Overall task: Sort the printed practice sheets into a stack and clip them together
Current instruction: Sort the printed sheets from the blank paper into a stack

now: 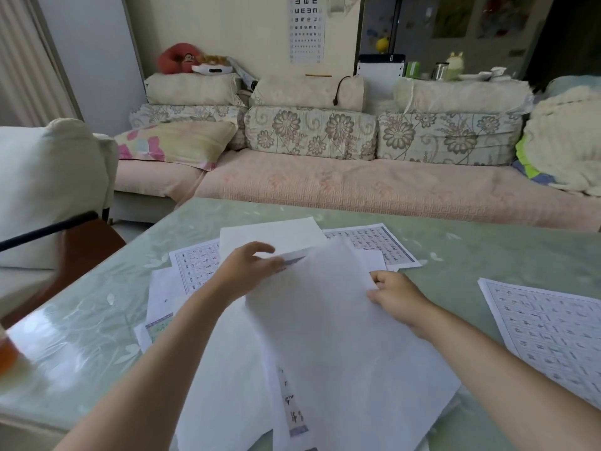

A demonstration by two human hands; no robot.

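Worktop (471, 252): pale green, leaf pattern.
- Blank sheet (331, 327), raised at centre. Right grip (398, 296) pinches its R edge, thumb on top. Left grip (248, 266) at its upper-L edge, thumb clear, fingertips hidden; hold unclear.
- Printed sheets (196, 265), loose, overlapping, under and beyond the blank sheet.
- Printed stack (549, 333), far R, apart from the rest.
- Sofa (325, 183) behind the worktop; eye chart (307, 27) on the wall.

A pale green, glossy table (455, 249) with a leaf pattern was shown. Across its middle, loose sheets (192, 268) were spread in an overlapping heap, some with printed grids up, others blank. Well apart, at the right edge, a printed sheet (546, 330) was laid flat. A blurred orange object (6, 353) was set at the near left edge.
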